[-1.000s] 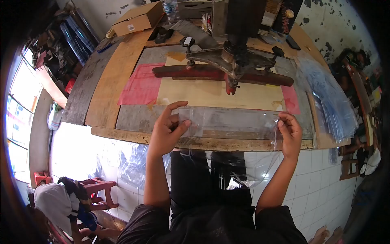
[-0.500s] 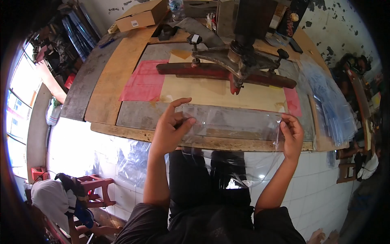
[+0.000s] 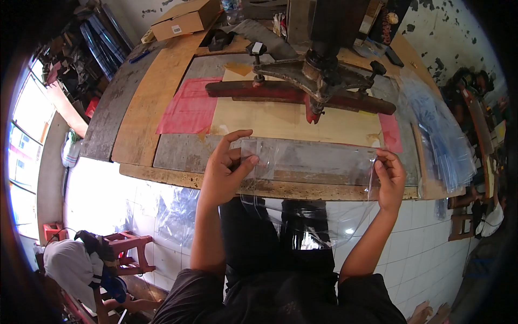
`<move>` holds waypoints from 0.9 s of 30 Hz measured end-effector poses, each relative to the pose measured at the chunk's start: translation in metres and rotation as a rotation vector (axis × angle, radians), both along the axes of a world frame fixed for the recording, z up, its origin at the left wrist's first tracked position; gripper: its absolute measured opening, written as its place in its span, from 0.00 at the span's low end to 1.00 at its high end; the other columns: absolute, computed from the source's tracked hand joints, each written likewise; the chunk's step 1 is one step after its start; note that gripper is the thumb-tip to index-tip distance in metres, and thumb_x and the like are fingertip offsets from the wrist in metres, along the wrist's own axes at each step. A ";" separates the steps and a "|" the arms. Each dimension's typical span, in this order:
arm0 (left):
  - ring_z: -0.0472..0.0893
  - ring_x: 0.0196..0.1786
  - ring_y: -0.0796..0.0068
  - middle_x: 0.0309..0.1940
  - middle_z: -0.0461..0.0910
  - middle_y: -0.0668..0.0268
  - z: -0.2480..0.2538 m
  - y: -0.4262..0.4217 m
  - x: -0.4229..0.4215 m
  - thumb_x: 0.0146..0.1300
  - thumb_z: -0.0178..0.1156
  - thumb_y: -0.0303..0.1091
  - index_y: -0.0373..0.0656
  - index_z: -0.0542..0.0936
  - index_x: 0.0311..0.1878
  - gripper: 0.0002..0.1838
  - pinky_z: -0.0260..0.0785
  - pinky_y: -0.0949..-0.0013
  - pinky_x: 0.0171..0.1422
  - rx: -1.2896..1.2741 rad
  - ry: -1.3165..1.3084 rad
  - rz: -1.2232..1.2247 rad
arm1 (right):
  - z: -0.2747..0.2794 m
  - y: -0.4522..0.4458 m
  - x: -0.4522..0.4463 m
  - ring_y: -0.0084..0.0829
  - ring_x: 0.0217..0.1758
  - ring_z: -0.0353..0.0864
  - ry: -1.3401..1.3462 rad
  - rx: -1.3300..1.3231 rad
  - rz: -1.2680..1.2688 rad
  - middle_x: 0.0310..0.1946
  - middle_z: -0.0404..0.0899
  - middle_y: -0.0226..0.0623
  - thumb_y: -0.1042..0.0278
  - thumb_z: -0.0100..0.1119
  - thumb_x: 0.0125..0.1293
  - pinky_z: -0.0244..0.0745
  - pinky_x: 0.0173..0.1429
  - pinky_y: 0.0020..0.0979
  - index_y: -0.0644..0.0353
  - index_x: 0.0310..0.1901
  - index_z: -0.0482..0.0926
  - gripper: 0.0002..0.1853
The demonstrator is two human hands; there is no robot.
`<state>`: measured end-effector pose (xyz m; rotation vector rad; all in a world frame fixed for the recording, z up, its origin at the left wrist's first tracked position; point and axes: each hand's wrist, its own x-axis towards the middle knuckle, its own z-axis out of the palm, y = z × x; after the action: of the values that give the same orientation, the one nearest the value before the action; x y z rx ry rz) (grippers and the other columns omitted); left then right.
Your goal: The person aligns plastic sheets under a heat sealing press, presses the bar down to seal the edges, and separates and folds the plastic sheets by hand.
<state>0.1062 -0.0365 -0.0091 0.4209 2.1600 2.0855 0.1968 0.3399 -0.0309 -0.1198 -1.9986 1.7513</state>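
Clear film spanned between two hands, before a bar. Nearest the viewer, the lower part of the clear plastic sheet [image 3: 318, 161] sagged in a loose curve over the dark trousers [image 3: 245, 232]. Above this fold, the left hand [image 3: 222, 174] gripped the sheet's left end, its thumb laid on the film and its index finger held out; the right hand [image 3: 389, 181] pinched the right end between thumb and fingers. The sheet thus lay directly between the hands, neither being clearly nearer to it, and its long axis ran from left to right. Its upper edge extended past the worn wooden edge [image 3: 178, 177] of the table and over the grey plate [image 3: 181, 148]; contact with the plate could not be determined. Just beyond lay the pale yellow panel [image 3: 302, 123], its near edge roughly parallel to the sheet, with a pink piece [image 3: 186, 105] at its left. Straight ahead of both hands, over the panel, the red-and-dark bar [image 3: 237, 92] ran nearly parallel to the sheet's long axis, well apart from it. Farthest off, at the left, stood a cardboard box [image 3: 186, 21].
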 end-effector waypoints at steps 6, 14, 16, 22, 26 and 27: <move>0.75 0.34 0.91 0.38 0.89 0.68 0.003 -0.005 0.000 0.75 0.64 0.22 0.40 0.68 0.75 0.29 0.64 0.81 0.38 -0.067 0.024 -0.037 | 0.002 -0.001 0.001 0.20 0.51 0.79 -0.008 0.062 -0.040 0.52 0.84 0.31 0.73 0.67 0.75 0.72 0.59 0.23 0.66 0.57 0.84 0.13; 0.76 0.33 0.89 0.31 0.83 0.73 0.000 0.000 0.000 0.73 0.66 0.21 0.37 0.68 0.75 0.30 0.64 0.80 0.39 0.009 -0.003 0.008 | 0.010 -0.005 0.000 0.18 0.46 0.75 -0.041 0.039 0.051 0.43 0.78 0.25 0.61 0.69 0.75 0.70 0.52 0.22 0.65 0.60 0.83 0.20; 0.77 0.34 0.89 0.32 0.83 0.73 -0.001 0.000 0.000 0.73 0.66 0.21 0.37 0.68 0.76 0.30 0.65 0.80 0.40 0.028 -0.001 0.011 | 0.007 -0.007 -0.001 0.18 0.44 0.74 -0.024 0.012 0.060 0.41 0.76 0.25 0.60 0.70 0.74 0.70 0.50 0.22 0.65 0.60 0.83 0.21; 0.74 0.32 0.89 0.30 0.81 0.74 -0.003 -0.007 -0.002 0.74 0.66 0.23 0.38 0.68 0.76 0.30 0.63 0.79 0.39 -0.025 0.025 -0.013 | 0.009 -0.004 0.000 0.18 0.42 0.74 -0.041 0.063 0.072 0.40 0.76 0.25 0.58 0.73 0.72 0.70 0.48 0.22 0.64 0.60 0.83 0.23; 0.74 0.32 0.90 0.30 0.80 0.74 -0.001 -0.005 -0.001 0.74 0.66 0.23 0.38 0.68 0.76 0.31 0.62 0.80 0.39 -0.013 0.031 -0.018 | 0.004 -0.008 -0.001 0.18 0.45 0.77 -0.022 0.060 0.017 0.43 0.80 0.27 0.63 0.72 0.72 0.73 0.52 0.22 0.64 0.60 0.83 0.20; 0.74 0.32 0.90 0.30 0.80 0.74 -0.001 -0.004 0.000 0.74 0.66 0.22 0.38 0.68 0.76 0.31 0.62 0.80 0.39 -0.003 0.028 -0.015 | 0.004 -0.008 -0.001 0.18 0.45 0.77 -0.024 0.061 0.018 0.43 0.80 0.27 0.63 0.72 0.72 0.73 0.52 0.22 0.64 0.60 0.83 0.20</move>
<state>0.1057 -0.0406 -0.0098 0.4677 2.1680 2.0810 0.1956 0.3323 -0.0267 -0.1035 -2.0740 1.7058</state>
